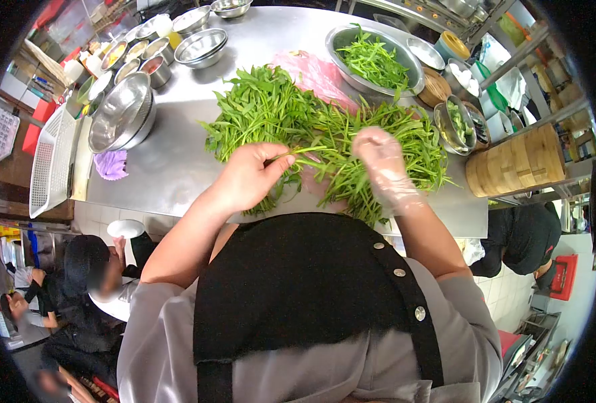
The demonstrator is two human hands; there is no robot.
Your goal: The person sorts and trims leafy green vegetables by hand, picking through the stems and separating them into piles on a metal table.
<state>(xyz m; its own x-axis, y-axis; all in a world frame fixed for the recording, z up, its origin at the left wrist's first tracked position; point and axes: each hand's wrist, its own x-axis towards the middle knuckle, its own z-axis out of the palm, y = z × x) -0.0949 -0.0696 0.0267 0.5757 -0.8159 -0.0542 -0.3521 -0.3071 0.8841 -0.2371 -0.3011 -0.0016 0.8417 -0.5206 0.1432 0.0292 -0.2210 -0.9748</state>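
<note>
Two heaps of leafy green stems lie on the steel table (150,195): a left heap (257,107) and a right heap (415,144). My left hand (254,174), bare, pinches a few green stems (308,149) between thumb and forefinger at the left heap's front edge. Over the right heap is my right hand (382,158) in a clear plastic glove, its fingers curled and slightly blurred; what they hold, if anything, cannot be made out. Behind the heaps lies a pink plastic bag (311,74). A large metal bowl (335,50) at the back holds more green leaves (375,64).
Metal bowls (120,111) and a purple cloth-like piece (112,164) sit at the left, beside a white basket (51,164). Bamboo steamers (516,161) and a bowl of cut greens (455,124) are at the right. Other people stand lower left and right.
</note>
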